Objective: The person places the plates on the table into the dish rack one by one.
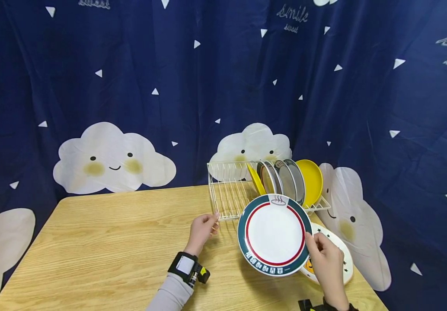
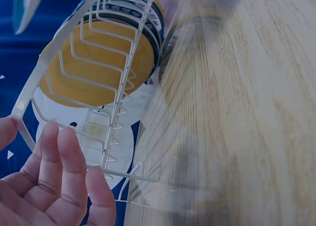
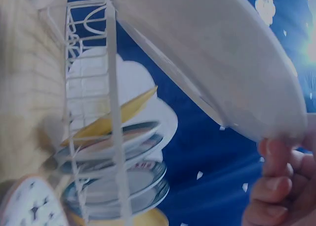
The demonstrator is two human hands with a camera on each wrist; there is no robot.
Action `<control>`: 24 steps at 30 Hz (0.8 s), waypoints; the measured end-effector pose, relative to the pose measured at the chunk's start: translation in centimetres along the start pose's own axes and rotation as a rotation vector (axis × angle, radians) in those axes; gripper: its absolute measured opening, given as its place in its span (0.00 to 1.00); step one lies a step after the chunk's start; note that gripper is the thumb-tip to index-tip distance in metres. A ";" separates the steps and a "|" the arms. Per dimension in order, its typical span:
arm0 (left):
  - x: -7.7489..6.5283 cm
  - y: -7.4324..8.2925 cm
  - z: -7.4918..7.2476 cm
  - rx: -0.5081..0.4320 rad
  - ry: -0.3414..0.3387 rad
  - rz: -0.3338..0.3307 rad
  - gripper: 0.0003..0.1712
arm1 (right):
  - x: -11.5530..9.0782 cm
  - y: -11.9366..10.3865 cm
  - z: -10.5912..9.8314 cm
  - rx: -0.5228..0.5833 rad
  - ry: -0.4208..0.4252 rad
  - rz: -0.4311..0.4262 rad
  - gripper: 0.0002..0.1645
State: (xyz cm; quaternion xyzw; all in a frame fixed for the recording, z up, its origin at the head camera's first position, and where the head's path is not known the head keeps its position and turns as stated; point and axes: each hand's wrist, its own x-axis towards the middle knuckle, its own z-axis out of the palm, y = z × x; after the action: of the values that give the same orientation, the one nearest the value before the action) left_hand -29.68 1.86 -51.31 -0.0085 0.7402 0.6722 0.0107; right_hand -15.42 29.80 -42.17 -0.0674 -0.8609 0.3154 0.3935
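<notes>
My right hand pinches the right rim of a white plate with a dark green border and a red ring. The plate's face is turned toward the head camera; its pale underside fills the top of the right wrist view. At the front left corner of a white wire dish rack, my left hand pinches the wire between thumb and fingers. In the rack's right half stand a tilted yellow plate, several dark-rimmed plates and another yellow plate at the right end.
A white plate with black stars lies on the wooden table at the right, partly hidden behind the held plate and right hand. A dark blue curtain with clouds and triangles hangs behind the table. Bare slots show in the rack's left half.
</notes>
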 end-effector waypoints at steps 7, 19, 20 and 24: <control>0.0 -0.2 0.0 -0.018 -0.013 0.011 0.30 | 3.1 -2.2 2.1 0.056 0.220 -0.344 0.19; -0.2 0.3 -0.2 -0.011 -0.004 0.005 0.28 | 8.6 -5.0 6.7 0.000 0.349 -0.694 0.18; -0.2 0.3 -0.2 -0.012 -0.004 0.004 0.28 | 8.9 -5.0 7.1 -0.008 0.350 -0.717 0.18; -0.2 0.3 -0.1 -0.013 -0.006 0.005 0.28 | 9.9 -5.3 8.4 -0.038 0.335 -0.802 0.17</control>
State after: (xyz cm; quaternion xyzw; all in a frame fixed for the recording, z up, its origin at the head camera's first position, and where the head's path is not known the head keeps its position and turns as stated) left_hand -29.47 1.74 -51.03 -0.0049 0.7358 0.6771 0.0112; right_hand -27.53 25.11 -36.88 0.2147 -0.7488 0.1062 0.6180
